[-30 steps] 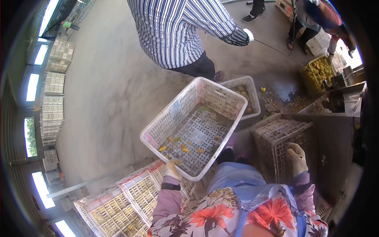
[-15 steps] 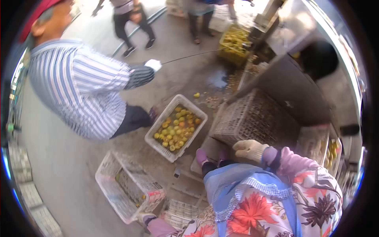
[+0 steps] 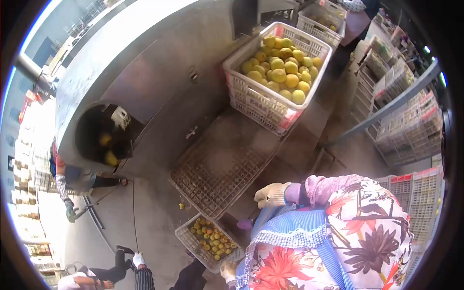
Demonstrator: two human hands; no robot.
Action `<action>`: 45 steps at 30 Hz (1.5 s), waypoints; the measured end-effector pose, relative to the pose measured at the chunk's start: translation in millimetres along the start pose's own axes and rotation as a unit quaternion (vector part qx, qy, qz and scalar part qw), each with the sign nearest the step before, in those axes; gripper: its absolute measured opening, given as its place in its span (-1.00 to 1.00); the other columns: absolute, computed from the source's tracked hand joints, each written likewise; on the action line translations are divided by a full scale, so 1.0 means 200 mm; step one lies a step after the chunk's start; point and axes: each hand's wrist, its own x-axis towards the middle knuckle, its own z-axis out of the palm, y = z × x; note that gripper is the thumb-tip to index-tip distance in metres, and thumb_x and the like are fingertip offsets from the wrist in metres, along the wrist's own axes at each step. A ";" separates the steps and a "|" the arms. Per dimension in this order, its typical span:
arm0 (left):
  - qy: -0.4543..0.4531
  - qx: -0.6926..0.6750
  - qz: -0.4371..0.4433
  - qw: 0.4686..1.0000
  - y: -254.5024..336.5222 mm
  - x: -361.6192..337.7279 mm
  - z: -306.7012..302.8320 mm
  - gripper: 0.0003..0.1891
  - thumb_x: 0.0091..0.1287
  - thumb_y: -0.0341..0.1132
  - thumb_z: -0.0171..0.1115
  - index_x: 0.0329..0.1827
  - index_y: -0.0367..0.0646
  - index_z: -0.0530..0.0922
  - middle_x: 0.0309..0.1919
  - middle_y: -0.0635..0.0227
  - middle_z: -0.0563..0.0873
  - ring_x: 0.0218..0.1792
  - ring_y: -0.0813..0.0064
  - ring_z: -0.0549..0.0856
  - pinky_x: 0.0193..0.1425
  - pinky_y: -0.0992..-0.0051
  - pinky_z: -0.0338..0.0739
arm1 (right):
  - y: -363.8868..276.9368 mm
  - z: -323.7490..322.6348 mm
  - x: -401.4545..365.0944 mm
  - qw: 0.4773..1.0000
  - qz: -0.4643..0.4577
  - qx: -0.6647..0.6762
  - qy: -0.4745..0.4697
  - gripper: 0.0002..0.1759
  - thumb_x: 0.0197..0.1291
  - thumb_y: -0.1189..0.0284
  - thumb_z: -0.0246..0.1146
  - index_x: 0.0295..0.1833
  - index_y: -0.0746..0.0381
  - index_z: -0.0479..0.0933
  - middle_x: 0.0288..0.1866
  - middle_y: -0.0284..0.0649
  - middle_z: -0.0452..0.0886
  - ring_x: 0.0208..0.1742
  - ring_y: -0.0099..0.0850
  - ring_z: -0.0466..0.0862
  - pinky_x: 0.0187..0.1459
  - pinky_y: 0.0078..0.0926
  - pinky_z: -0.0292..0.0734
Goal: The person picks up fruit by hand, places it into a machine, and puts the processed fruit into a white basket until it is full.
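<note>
My right hand (image 3: 271, 195), in a cream knitted glove, hangs before my blue apron (image 3: 285, 227) with fingers curled in and nothing visible in them. An upturned-looking brown mesh crate (image 3: 220, 162) lies nearest it, dusty on top. Behind that stands a white plastic crate (image 3: 238, 89) heaped with round yellow-green fruit (image 3: 282, 72). My left hand (image 3: 229, 268), also gloved, shows only partly at the bottom beside my apron, near a low pale crate (image 3: 182, 234) of yellow and browned fruit; its fingers are not clear.
A large metal housing (image 3: 159, 72) with a round dark opening (image 3: 92, 137) rises ahead. Farther back is another fruit crate (image 3: 314, 31). Crates are stacked at right (image 3: 411, 125), behind a slanting metal bar (image 3: 386, 104). People stand at lower left (image 3: 96, 280) and left (image 3: 77, 181).
My view has swung right, bringing the heaped fruit crate into sight. The white crate my left hand touched is out of view; that hand is now near my apron. My right fingers look more curled.
</note>
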 end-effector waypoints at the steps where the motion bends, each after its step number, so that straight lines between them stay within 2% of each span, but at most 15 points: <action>1: -0.037 -0.008 -0.013 0.999 0.08 0.02 -0.03 -0.83 0.27 -0.36 0.29 -0.11 -0.11 0.55 -0.23 0.11 0.65 -0.31 0.07 0.64 -0.29 -0.01 0.56 | 0.06 -0.11 -0.11 0.999 0.015 0.025 0.032 -0.40 0.30 0.09 0.18 0.34 0.21 0.54 0.23 0.01 0.66 0.32 -0.04 0.59 0.37 -0.16 0.42; 2: 0.051 0.066 0.039 0.996 0.12 0.08 0.06 -0.82 0.32 -0.36 0.24 -0.05 -0.09 0.54 -0.21 0.14 0.64 -0.27 0.10 0.66 -0.26 0.06 0.58 | 0.16 -0.19 -0.18 0.995 0.063 0.065 0.047 -0.40 0.31 0.09 0.16 0.35 0.23 0.53 0.27 0.03 0.63 0.36 -0.04 0.55 0.41 -0.16 0.37; 4: 0.251 0.234 0.096 0.934 0.29 0.05 0.87 -0.80 0.42 -0.35 0.14 0.07 -0.04 0.51 -0.15 0.21 0.62 -0.18 0.18 0.68 -0.20 0.19 0.63 | 0.39 -0.30 -0.30 0.982 0.126 0.095 0.102 -0.39 0.32 0.11 0.16 0.35 0.27 0.52 0.34 0.03 0.57 0.41 -0.04 0.50 0.43 -0.17 0.34; 5: 0.207 0.279 0.083 0.934 0.37 0.01 1.30 -0.79 0.45 -0.33 0.15 0.09 -0.10 0.50 -0.08 0.20 0.62 -0.12 0.26 0.68 -0.13 0.29 0.65 | 0.55 -0.32 -0.35 0.977 0.141 0.078 0.138 -0.40 0.31 0.10 0.16 0.34 0.26 0.53 0.30 0.02 0.61 0.37 -0.04 0.54 0.39 -0.19 0.39; 7: 0.161 0.308 0.109 0.931 0.41 0.17 1.56 -0.77 0.47 -0.34 0.17 0.12 -0.18 0.49 -0.08 0.21 0.63 -0.14 0.36 0.69 -0.12 0.38 0.66 | 0.80 -0.32 -0.46 0.938 0.228 0.140 0.219 -0.44 0.30 0.11 0.19 0.28 0.25 0.55 0.20 0.02 0.66 0.25 -0.03 0.62 0.28 -0.20 0.49; 12: -0.052 0.395 0.125 0.909 0.32 0.45 2.43 -0.69 0.49 -0.32 0.22 0.24 -0.18 0.52 0.03 0.21 0.70 -0.01 0.26 0.74 0.09 0.27 0.68 | 1.18 -0.37 -0.69 0.837 0.265 0.248 0.410 -0.50 0.30 0.23 0.21 0.24 0.31 0.57 0.18 0.02 0.68 0.26 -0.11 0.63 0.31 -0.25 0.47; 16: -0.163 0.382 0.085 0.906 0.07 0.53 3.09 -0.63 0.51 -0.24 0.24 0.30 -0.18 0.49 0.11 0.14 0.68 0.04 0.22 0.73 0.12 0.25 0.67 | 1.35 -0.72 -0.71 0.676 0.105 0.299 0.665 -0.63 0.33 0.32 0.29 0.16 0.29 0.61 0.08 -0.06 0.73 0.13 -0.23 0.71 0.19 -0.37 0.56; 20: -0.210 0.303 0.012 0.929 -0.18 0.76 3.48 -0.54 0.53 -0.11 0.19 0.37 -0.17 0.42 0.23 0.06 0.60 0.23 0.15 0.61 0.26 0.17 0.57 | 1.32 -1.44 -0.75 0.600 -0.029 0.186 0.778 -0.54 0.30 0.31 0.33 0.24 0.32 0.56 0.15 -0.03 0.70 0.13 -0.19 0.71 0.19 -0.30 0.56; 22: -0.224 0.295 -0.021 0.929 -0.30 0.82 3.62 -0.52 0.52 -0.08 0.21 0.37 -0.16 0.43 0.22 0.08 0.60 0.24 0.15 0.59 0.24 0.18 0.56 | 1.32 -1.88 -0.80 0.635 0.062 -0.090 0.764 -0.49 0.25 0.26 0.33 0.24 0.30 0.56 0.13 0.00 0.68 0.12 -0.07 0.67 0.21 -0.19 0.53; 25: -0.084 0.359 0.139 0.919 -0.51 0.72 3.89 -0.63 0.44 -0.19 0.30 0.15 -0.25 0.52 -0.11 0.24 0.68 -0.18 0.41 0.70 -0.08 0.43 0.63 | 1.48 -2.52 -0.64 0.677 0.085 -0.172 0.711 -0.49 0.23 0.21 0.31 0.20 0.26 0.51 0.14 0.04 0.65 0.12 0.03 0.63 0.20 -0.10 0.50; 27: -0.056 0.338 0.216 0.914 -0.58 0.79 3.92 -0.67 0.35 -0.36 0.29 0.11 -0.32 0.50 -0.24 0.25 0.64 -0.29 0.40 0.67 -0.12 0.37 0.64 | 1.49 -2.87 -0.59 0.822 0.104 -0.038 0.559 -0.47 0.25 0.17 0.31 0.21 0.27 0.50 0.14 0.07 0.65 0.19 0.04 0.63 0.22 -0.10 0.50; 32: 0.001 0.234 0.133 0.963 -0.63 0.74 4.08 -0.74 0.24 -0.41 0.34 -0.10 -0.32 0.49 -0.38 0.21 0.57 -0.42 0.38 0.56 -0.31 0.39 0.56 | 1.75 -3.35 -0.31 0.928 0.079 0.156 0.329 -0.53 0.29 0.21 0.28 0.20 0.28 0.61 -0.07 -0.23 0.72 -0.10 -0.41 0.68 -0.01 -0.39 0.56; 33: -0.006 0.233 0.125 0.964 -0.61 0.74 4.07 -0.62 0.27 -0.44 0.35 0.12 -0.15 0.45 -0.30 0.31 0.63 -0.42 0.43 0.63 -0.36 0.44 0.60 | 1.81 -3.38 -0.26 0.925 0.060 0.232 0.296 -0.55 0.31 0.17 0.27 0.16 0.25 0.64 -0.18 -0.30 0.70 -0.22 -0.51 0.63 -0.12 -0.44 0.55; 39: -0.062 0.193 0.145 0.968 -0.57 0.84 4.02 -0.65 0.46 -0.06 0.31 0.11 -0.06 0.49 -0.41 0.56 0.51 -0.49 0.63 0.54 -0.38 0.58 0.54 | 1.84 -3.33 -0.13 0.885 0.069 0.282 0.364 -0.66 0.32 0.18 0.30 -0.23 0.27 0.57 -0.54 -0.25 0.55 -0.66 -0.40 0.51 -0.65 -0.38 0.44; 45: -0.074 0.201 0.137 0.967 -0.41 0.99 4.03 -0.69 0.41 -0.21 0.38 0.10 -0.08 0.52 -0.36 0.55 0.56 -0.47 0.66 0.53 -0.38 0.61 0.51 | 2.15 -3.20 -0.22 0.877 0.109 0.284 0.373 -0.74 0.35 0.25 0.23 -0.03 0.21 0.52 -0.46 -0.27 0.55 -0.60 -0.39 0.55 -0.60 -0.36 0.53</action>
